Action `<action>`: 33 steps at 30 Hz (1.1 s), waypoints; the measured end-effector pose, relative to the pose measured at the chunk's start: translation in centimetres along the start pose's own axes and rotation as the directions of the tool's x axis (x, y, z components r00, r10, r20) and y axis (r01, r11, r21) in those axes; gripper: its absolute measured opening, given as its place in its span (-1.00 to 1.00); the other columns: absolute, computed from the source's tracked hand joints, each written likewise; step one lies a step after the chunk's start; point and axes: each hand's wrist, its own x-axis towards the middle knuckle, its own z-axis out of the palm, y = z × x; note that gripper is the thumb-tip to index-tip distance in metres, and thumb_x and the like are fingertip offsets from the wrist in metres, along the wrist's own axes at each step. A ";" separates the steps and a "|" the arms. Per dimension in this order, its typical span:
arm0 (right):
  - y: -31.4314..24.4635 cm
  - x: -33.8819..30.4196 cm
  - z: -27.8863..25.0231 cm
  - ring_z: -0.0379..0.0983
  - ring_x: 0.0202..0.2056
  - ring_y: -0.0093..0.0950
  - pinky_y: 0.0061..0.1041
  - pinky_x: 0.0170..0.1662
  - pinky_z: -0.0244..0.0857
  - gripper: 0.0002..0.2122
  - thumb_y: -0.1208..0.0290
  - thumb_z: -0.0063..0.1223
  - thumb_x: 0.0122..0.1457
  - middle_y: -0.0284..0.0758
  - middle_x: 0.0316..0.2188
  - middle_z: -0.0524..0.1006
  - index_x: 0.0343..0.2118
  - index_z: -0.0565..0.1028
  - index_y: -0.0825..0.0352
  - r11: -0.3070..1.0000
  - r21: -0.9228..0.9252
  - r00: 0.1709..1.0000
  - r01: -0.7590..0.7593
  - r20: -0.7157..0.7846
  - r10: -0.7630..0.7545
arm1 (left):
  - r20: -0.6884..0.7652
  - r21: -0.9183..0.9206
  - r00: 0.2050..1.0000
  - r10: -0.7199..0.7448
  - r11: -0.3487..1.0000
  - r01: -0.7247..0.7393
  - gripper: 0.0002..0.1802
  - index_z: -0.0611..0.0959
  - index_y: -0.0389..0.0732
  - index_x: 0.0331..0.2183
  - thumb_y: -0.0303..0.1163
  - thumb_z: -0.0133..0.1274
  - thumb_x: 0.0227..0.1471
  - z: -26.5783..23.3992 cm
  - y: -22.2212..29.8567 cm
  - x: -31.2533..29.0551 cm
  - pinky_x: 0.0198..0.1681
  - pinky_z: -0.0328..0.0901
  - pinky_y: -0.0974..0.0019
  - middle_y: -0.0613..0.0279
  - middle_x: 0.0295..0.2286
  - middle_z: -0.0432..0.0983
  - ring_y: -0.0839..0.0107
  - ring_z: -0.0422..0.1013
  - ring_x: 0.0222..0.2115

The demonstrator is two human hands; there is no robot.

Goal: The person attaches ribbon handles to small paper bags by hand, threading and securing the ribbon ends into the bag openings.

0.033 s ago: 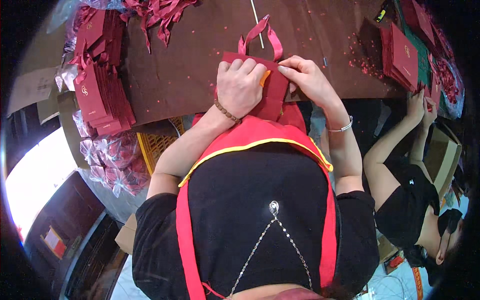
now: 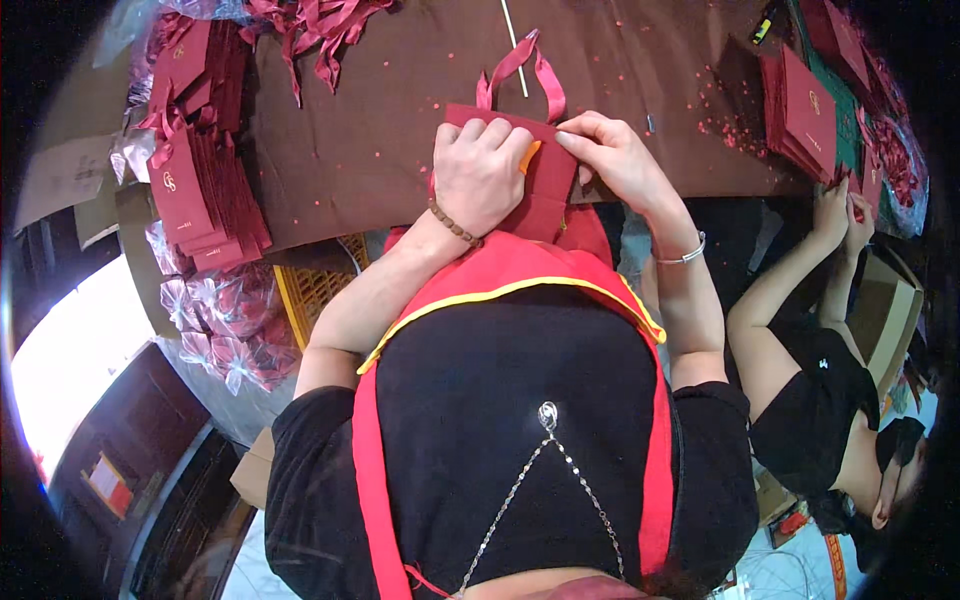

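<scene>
A dark red paper gift bag (image 2: 551,185) lies at the near edge of the table, its red ribbon handle (image 2: 548,85) looping away from me. Closed into a fist, my left hand (image 2: 482,172) rests over the bag's left part. A small orange piece (image 2: 529,157) sticks out from that fist; the rest of it is hidden, so I cannot tell its kind. At the bag's upper right corner, my right hand (image 2: 607,150) pinches the edge between thumb and fingers. The bag's lower end meets my red apron (image 2: 520,262).
Stacked dark red bags (image 2: 195,195) stand at the left, above plastic-wrapped bundles (image 2: 235,315). Loose ribbons (image 2: 325,40) and a thin white stick (image 2: 514,45) lie farther back. At the right, a co-worker's hands (image 2: 840,215) are beside more red bags (image 2: 805,115). Red scraps dot the brown tabletop (image 2: 370,130).
</scene>
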 end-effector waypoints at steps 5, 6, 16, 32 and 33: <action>0.0 -0.1 0.0 0.27 -0.58 -0.74 -0.74 -0.51 0.20 -0.80 0.37 -0.02 0.15 -0.47 -0.51 0.45 -0.26 0.47 0.42 0.994 0.097 0.999 -0.044 0.020 0.042 | -0.012 0.012 1.000 0.009 1.000 -0.009 -0.89 0.51 -0.08 -0.49 -0.38 0.08 -0.21 0.0 -0.2 -0.1 -0.43 0.09 0.27 0.34 -0.59 0.35 0.37 0.31 -0.52; 0.1 -0.1 0.0 0.27 -0.58 -0.74 -0.74 -0.51 0.20 -0.80 0.37 -0.02 0.15 -0.47 -0.51 0.45 -0.26 0.47 0.42 0.994 0.097 0.999 -0.045 0.019 0.043 | -0.024 0.021 1.000 0.014 1.000 -0.013 -0.90 0.50 -0.08 -0.50 -0.39 0.07 -0.20 0.1 -0.1 -0.1 -0.43 0.09 0.27 0.35 -0.60 0.34 0.37 0.31 -0.53; 0.1 0.2 0.0 0.30 -0.51 -0.72 -0.72 -0.46 0.21 -0.79 0.38 -0.01 0.15 -0.47 -0.42 0.37 -0.30 0.46 0.46 0.997 0.081 1.000 -0.009 0.019 0.007 | -0.022 0.040 0.999 0.040 0.998 -0.039 -0.92 0.46 -0.07 -0.56 -0.37 0.04 -0.17 0.4 0.1 0.5 -0.41 0.09 0.26 0.34 -0.63 0.34 0.37 0.32 -0.55; 0.0 -1.1 1.8 0.42 -0.37 -0.49 -0.59 -0.47 0.39 -0.82 0.50 0.03 0.06 -0.26 -0.33 0.35 -0.30 0.45 0.50 0.984 -0.038 0.981 0.174 -0.085 -0.177 | 0.088 0.015 0.991 0.103 0.994 -0.105 -0.91 0.44 -0.11 -0.61 -0.34 0.00 -0.22 -0.1 0.1 0.8 -0.41 0.11 0.19 0.29 -0.66 0.40 0.35 0.35 -0.59; -0.1 -1.3 2.0 0.43 -0.36 -0.47 -0.57 -0.43 0.39 -0.82 0.51 0.02 0.06 -0.25 -0.34 0.37 -0.29 0.45 0.49 0.985 -0.063 0.982 0.158 -0.095 -0.163 | 0.132 0.065 0.987 0.087 0.993 -0.096 -0.83 0.47 -0.10 -0.56 -0.24 0.04 -0.08 -0.4 0.0 0.4 -0.41 0.12 0.25 0.32 -0.64 0.39 0.37 0.35 -0.56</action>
